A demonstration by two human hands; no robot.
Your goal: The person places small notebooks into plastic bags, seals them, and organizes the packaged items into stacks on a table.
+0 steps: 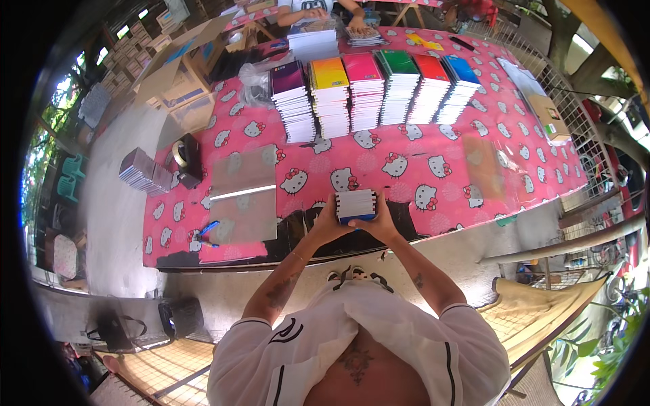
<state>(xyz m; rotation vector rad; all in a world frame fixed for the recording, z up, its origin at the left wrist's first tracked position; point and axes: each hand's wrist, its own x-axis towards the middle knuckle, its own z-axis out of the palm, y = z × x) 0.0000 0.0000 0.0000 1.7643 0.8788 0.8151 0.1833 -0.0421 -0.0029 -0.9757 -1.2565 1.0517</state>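
A small block of stacked notebooks [356,203] is gripped at the table's near edge, page edges up, with a blue cover facing me and dark binding along the sides. My left hand [328,222] closes on its left side and my right hand [384,223] on its right, thumbs toward the near face. Beyond them stands a row of tall notebook piles with purple [289,79], yellow [329,72], pink [363,68], green [398,63], red [431,68] and blue [462,70] covers.
Clear plastic sheets [244,183], a tape dispenser [188,161], a blue tool [208,232] and another notebook pile [145,171] lie left on the pink tablecloth [311,166]. A cardboard box [179,84] stands far left. Across the table, a person's hands [364,31] touch other stacks.
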